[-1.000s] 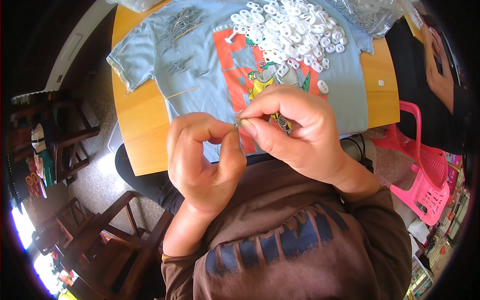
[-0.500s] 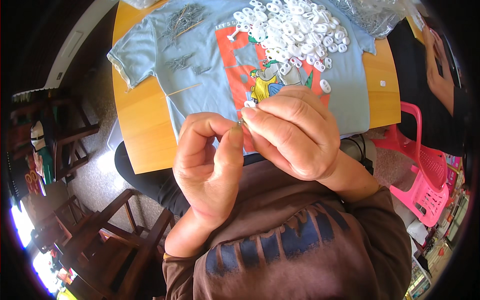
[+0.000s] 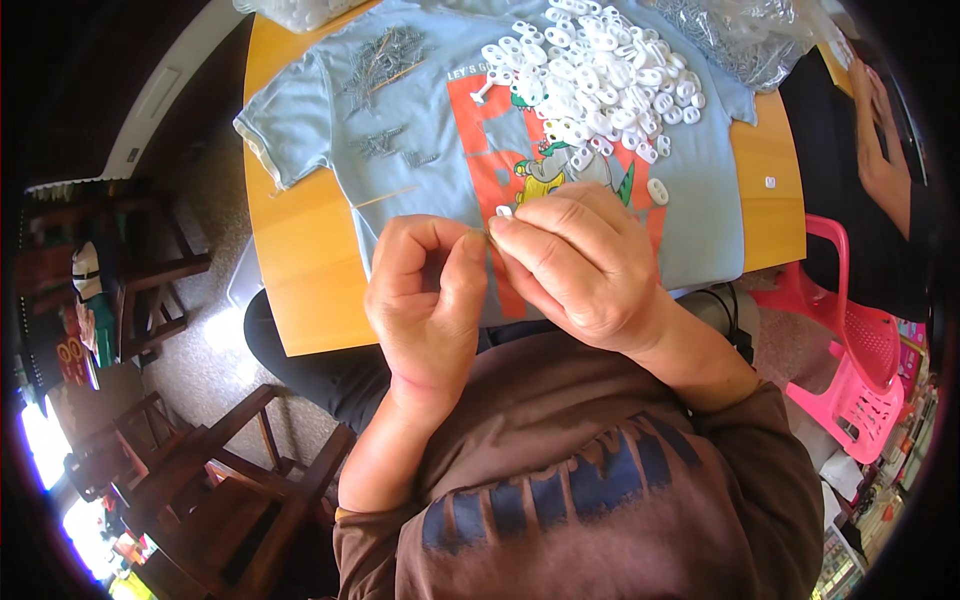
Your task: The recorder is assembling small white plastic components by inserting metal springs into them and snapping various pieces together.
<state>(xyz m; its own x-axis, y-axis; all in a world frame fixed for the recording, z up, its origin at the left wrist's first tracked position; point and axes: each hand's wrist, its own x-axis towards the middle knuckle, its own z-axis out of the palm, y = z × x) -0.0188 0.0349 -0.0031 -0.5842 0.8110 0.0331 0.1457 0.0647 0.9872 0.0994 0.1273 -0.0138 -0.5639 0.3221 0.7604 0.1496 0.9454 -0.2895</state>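
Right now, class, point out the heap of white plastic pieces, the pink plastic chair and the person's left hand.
Heap of white plastic pieces (image 3: pixel 600 75): head view, middle of the heap.
Pink plastic chair (image 3: pixel 850 350): head view, seat edge.
Left hand (image 3: pixel 430 300): head view, back of hand.

The person wears a brown T-shirt with short sleeves; the fabric is soft and creases in loose folds across the chest and shoulders. Large blocky dark-blue letters run across the front, their print worn and broken in patches. The left sleeve ends above the elbow with a thin lighter edge along its hem, and the right sleeve bunches in wrinkles around the upper arm. Both forearms are bare, without watch, bracelet or rings that can be seen. The left hand (image 3: pixel 428 292) and the right hand (image 3: pixel 583 262) are bare too, ungloved, with short nails. Dark trousers cover the lap at the near left.
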